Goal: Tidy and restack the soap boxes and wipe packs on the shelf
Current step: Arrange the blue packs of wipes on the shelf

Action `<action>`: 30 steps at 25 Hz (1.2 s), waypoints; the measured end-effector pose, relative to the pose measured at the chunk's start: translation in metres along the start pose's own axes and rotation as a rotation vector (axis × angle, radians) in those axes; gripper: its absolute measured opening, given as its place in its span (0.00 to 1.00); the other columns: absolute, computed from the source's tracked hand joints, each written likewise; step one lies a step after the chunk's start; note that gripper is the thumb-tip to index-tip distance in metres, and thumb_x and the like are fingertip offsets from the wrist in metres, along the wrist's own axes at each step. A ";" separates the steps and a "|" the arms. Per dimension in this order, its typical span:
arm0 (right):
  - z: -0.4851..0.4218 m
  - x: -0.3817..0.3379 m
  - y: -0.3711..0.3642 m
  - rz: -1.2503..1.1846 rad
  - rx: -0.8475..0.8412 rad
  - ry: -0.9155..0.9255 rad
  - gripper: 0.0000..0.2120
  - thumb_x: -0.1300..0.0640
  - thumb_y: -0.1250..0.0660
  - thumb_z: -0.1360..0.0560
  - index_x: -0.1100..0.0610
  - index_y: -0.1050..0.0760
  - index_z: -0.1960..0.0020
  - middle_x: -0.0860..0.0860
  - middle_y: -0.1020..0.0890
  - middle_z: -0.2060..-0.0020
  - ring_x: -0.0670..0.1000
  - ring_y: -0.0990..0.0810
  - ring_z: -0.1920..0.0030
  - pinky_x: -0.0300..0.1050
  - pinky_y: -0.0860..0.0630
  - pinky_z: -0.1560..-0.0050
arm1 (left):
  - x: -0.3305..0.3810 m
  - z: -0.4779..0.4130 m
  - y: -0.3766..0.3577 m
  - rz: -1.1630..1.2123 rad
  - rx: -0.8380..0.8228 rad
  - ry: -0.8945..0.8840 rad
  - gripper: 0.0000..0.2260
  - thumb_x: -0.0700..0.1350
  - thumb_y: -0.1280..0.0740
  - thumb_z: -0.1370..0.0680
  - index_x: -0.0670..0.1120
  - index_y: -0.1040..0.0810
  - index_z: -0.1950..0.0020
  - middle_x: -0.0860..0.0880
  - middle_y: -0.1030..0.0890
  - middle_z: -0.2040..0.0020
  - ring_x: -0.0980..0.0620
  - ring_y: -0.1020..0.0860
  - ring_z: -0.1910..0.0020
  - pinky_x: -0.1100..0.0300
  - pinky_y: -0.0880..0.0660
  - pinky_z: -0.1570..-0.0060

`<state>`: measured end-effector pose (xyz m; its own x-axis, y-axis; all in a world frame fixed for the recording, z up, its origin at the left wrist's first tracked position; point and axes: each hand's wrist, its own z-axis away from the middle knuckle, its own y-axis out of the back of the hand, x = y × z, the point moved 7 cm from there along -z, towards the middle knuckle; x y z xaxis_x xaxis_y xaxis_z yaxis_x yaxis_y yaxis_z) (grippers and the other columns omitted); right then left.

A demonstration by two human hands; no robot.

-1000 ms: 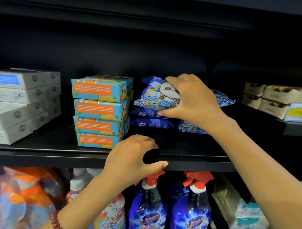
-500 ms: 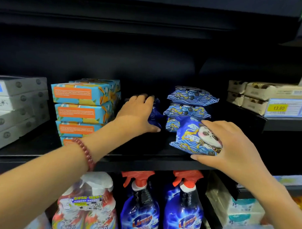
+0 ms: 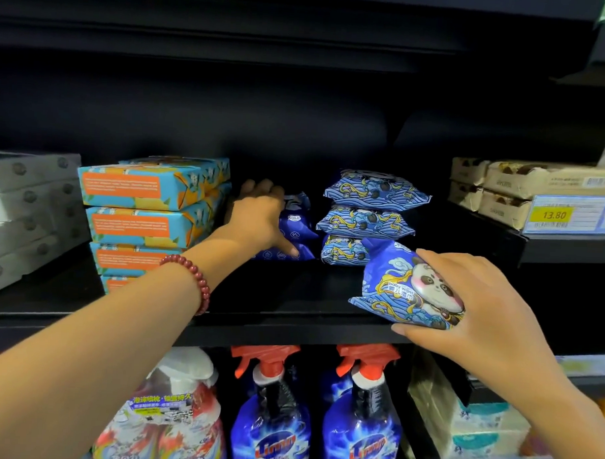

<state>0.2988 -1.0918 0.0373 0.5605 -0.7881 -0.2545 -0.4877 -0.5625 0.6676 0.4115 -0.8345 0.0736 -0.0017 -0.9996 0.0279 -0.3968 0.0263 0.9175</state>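
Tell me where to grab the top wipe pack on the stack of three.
I'd take the top wipe pack across its middle from the front, thumb under, fingers on top. It lies flat, crimped ends left and right, space above. Right hand holds a panda pack; left hand grips dark packs.

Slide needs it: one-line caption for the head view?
The right hand holds a panda wipe pack at the shelf edge while the left hand grips dark-blue packs beside stacked soap boxes.

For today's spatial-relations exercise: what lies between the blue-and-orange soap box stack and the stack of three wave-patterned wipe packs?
The head view shows the left hand gripping a low pile of dark blue wipe packs there.
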 end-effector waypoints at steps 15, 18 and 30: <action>-0.054 0.005 -0.054 0.032 -0.412 0.110 0.43 0.38 0.26 0.38 0.47 0.38 0.28 0.43 0.32 0.36 0.43 0.39 0.34 0.45 0.35 0.34 | 0.018 0.070 0.048 0.351 0.405 -0.057 0.40 0.64 0.24 0.41 0.42 0.31 0.38 0.45 0.28 0.43 0.47 0.25 0.47 0.54 0.25 0.52; -0.058 0.006 -0.061 0.033 -0.406 0.114 0.39 0.39 0.27 0.36 0.46 0.36 0.29 0.42 0.32 0.34 0.42 0.40 0.33 0.45 0.34 0.35 | 0.021 0.081 0.059 0.412 0.449 -0.074 0.39 0.63 0.23 0.42 0.44 0.30 0.39 0.48 0.28 0.45 0.50 0.25 0.49 0.58 0.27 0.54; 0.007 -0.001 -0.001 -0.027 0.207 0.036 0.20 0.46 0.26 0.33 0.52 0.22 0.45 0.44 0.22 0.50 0.45 0.26 0.46 0.31 0.32 0.49 | 0.061 0.078 0.073 0.471 0.289 -0.276 0.45 0.73 0.34 0.50 0.47 0.25 0.41 0.57 0.29 0.56 0.61 0.31 0.61 0.73 0.37 0.62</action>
<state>0.2941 -1.0924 0.0321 0.5967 -0.7648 -0.2429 -0.5975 -0.6255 0.5017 0.3110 -0.8946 0.1109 -0.4598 -0.8475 0.2651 -0.5279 0.5009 0.6859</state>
